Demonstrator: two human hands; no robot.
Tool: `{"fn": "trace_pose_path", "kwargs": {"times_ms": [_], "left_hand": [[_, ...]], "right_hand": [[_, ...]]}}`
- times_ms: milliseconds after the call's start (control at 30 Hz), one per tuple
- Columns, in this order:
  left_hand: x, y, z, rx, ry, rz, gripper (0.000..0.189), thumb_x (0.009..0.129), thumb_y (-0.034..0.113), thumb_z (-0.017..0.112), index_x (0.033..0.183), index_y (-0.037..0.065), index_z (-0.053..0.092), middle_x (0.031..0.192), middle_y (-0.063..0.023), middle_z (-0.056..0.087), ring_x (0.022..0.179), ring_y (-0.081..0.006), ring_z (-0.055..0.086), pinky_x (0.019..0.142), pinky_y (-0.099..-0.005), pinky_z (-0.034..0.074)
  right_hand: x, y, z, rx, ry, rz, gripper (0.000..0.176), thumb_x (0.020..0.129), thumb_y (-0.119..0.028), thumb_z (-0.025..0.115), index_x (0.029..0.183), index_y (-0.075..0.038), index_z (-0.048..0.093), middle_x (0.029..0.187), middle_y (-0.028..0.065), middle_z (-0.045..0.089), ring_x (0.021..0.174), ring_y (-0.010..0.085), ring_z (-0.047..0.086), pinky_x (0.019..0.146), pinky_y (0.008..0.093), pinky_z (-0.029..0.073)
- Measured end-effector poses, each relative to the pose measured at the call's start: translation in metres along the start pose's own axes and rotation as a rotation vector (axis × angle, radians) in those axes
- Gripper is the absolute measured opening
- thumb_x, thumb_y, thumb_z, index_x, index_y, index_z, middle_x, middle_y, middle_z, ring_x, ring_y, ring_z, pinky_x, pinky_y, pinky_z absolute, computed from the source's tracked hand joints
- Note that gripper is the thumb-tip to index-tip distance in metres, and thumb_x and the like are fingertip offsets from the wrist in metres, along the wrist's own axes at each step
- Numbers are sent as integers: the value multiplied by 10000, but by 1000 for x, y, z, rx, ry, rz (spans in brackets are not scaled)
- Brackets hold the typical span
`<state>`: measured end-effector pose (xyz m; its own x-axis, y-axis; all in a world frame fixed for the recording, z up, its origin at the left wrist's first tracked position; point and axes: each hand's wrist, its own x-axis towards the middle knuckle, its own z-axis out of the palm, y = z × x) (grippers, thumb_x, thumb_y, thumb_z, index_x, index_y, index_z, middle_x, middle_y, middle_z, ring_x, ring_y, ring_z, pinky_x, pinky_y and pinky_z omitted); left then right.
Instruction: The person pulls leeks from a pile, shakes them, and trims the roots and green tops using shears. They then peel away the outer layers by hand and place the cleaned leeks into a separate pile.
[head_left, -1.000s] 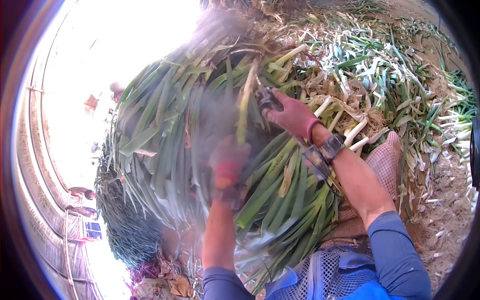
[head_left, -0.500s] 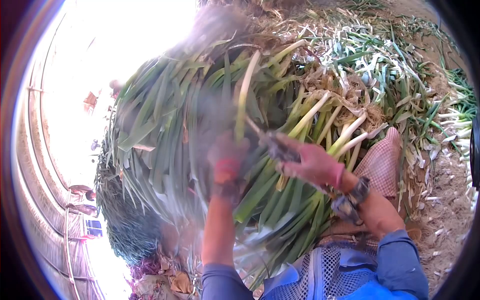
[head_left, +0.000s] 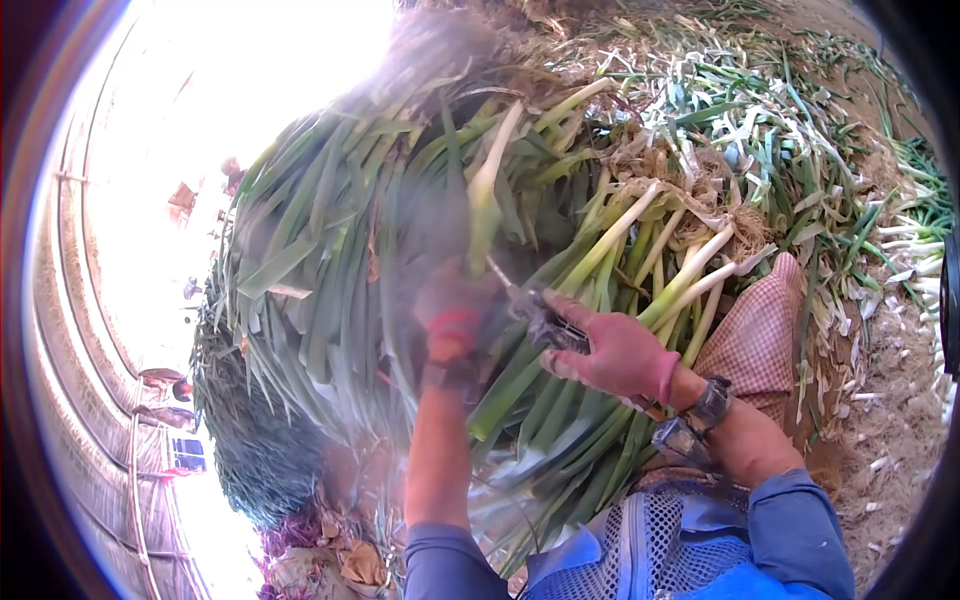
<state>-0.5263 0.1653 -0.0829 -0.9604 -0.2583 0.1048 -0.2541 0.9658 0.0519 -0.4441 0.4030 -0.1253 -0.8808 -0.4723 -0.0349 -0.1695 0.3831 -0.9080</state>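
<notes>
My left hand point(head_left: 455, 300), in a pinkish glove and partly lost in haze, is closed around the leafy lower part of a leek point(head_left: 492, 165). Its pale stalk points up and away from me. Gloved in pink, my right hand point(head_left: 622, 352) grips an air blow gun point(head_left: 545, 318). The gun's thin nozzle points up and left, its tip beside the green part of that leek, just above my left hand. More leeks point(head_left: 625, 235) with roots lie under and beyond my right hand. Long green leaves point(head_left: 330, 270) spread on the left.
Peeled leaf scraps point(head_left: 740, 110) cover the ground at the upper right. A checked cloth point(head_left: 755, 335) covers something beside my right arm. White-stalked leeks point(head_left: 905, 240) lie at the far right edge. A dark green heap point(head_left: 255, 440) stands at the lower left.
My right hand and the blow gun have moved slightly down towards me. The held leek's middle part looks wider than before. My left hand has stayed almost in place.
</notes>
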Motion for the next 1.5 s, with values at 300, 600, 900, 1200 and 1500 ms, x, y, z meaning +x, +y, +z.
{"fn": "trace_pose_path", "kwargs": {"times_ms": [300, 600, 900, 1200, 1500], "left_hand": [[-3, 0, 7, -50, -38, -9, 549, 769, 515, 818, 1159, 130, 788, 1124, -153, 785, 1060, -354, 748, 911, -472, 571], [-1, -1, 4, -66, -97, 8, 581, 765, 510, 801, 1193, 118, 779, 1146, -160, 775, 1074, -364, 736, 925, -484, 564], [-9, 7, -2, -5, -157, -4, 614, 773, 535, 799, 1218, 115, 764, 1166, -156, 773, 1082, -368, 735, 941, -494, 555], [-18, 9, 11, 14, -99, 62, 613, 775, 542, 806, 1201, 103, 762, 1163, -163, 757, 1075, -380, 726, 939, -503, 555], [-28, 10, 19, 77, -87, 96, 615, 789, 540, 811, 1218, 103, 757, 1180, -154, 747, 1077, -375, 724, 925, -489, 565]], "right_hand": [[4, -3, 2, 38, 15, 6, 870, 939, -544, 697, 1658, -164, 388, 1082, 235, 761, 978, 430, 743, 901, 473, 575], [85, 19, -37, -42, 254, 132, 870, 951, -517, 707, 1665, -143, 380, 1175, 221, 759, 1062, 375, 744, 965, 433, 556], [144, 24, -77, -160, 369, 151, 870, 951, -522, 681, 1663, -128, 375, 1282, 227, 734, 1191, 407, 697, 1029, 472, 525], [135, 32, -86, -116, 265, 238, 913, 936, -561, 705, 1658, -101, 386, 1374, 253, 687, 1250, 382, 677, 1066, 425, 509], [124, 46, -77, -95, 284, 156, 908, 925, -567, 719, 1651, -118, 406, 1319, 238, 720, 1208, 374, 701, 1072, 420, 514]]}}
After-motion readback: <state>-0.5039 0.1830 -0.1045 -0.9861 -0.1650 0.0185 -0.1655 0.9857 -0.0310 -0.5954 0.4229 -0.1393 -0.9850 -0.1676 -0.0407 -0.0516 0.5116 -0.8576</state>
